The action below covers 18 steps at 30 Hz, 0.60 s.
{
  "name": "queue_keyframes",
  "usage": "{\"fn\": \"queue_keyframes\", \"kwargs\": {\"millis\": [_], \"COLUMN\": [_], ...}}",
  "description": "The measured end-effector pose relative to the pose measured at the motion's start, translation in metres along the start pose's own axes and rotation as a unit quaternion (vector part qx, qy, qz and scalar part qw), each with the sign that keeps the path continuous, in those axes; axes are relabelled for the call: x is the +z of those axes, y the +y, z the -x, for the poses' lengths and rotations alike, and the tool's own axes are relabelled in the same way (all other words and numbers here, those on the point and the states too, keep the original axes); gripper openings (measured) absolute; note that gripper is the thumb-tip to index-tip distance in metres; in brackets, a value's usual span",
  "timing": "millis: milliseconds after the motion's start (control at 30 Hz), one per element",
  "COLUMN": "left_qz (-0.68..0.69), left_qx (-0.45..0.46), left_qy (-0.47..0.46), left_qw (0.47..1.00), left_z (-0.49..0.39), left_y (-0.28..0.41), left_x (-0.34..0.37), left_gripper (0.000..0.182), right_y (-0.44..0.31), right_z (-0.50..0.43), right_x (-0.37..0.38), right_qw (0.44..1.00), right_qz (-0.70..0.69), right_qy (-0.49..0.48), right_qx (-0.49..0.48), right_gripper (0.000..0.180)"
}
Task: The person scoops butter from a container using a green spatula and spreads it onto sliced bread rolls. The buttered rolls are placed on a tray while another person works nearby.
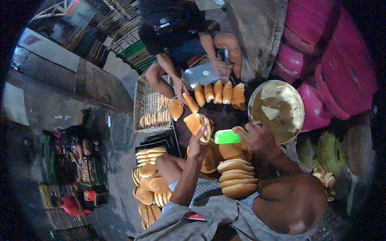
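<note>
My left hand (197, 146) holds a folded bread bun (197, 125), split along one side. My right hand (257, 137) grips a bright green flat tool (226, 137), perhaps a spatula, just right of that bun. A large round tub of pale cream-coloured filling (276, 110) stands beyond my right hand. Stacked buns (238, 177) rest at my lap, and more lie partly hidden under my hands. Across the dark work surface (221, 116) several rolled breads (218, 92) stand in a row; a co-worker's hand (181, 90) touches another roll (191, 103).
A plastic crate (137, 102) with packed buns stands at the left. Piled buns (150, 177) lie beside my knee. The co-worker's other hand (221, 66) is over clear plastic bags (202, 73). Pink gas cylinders (289, 63) stand at the right, other people at the far left.
</note>
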<state>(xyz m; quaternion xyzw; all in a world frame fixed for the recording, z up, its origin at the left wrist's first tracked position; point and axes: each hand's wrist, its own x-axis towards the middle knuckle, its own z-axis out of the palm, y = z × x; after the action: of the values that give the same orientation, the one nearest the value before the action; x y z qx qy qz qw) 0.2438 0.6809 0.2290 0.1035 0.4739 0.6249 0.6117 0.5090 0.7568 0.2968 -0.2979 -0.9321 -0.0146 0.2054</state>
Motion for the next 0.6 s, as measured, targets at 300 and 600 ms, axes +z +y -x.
{"fn": "queue_keyframes", "kwargs": {"millis": [300,600], "left_qz": [0.05,-0.91], "left_qx": [0.089,0.065], "left_qy": [0.021,0.038], "left_qw": [0.995,0.408], "left_z": [-0.074,-0.15], "left_y": [0.038,-0.02], "left_x": [-0.109,-0.156], "left_gripper": [0.049,0.07], "right_y": [0.047,0.051], "right_z": [0.033,0.056], "right_x": [-0.02,-0.011], "right_qw": [0.974,0.923], "right_qz": [-0.15,-0.249], "right_qy": [0.002,-0.045], "right_qx": [0.167,0.291], "right_gripper": [0.05,0.05]}}
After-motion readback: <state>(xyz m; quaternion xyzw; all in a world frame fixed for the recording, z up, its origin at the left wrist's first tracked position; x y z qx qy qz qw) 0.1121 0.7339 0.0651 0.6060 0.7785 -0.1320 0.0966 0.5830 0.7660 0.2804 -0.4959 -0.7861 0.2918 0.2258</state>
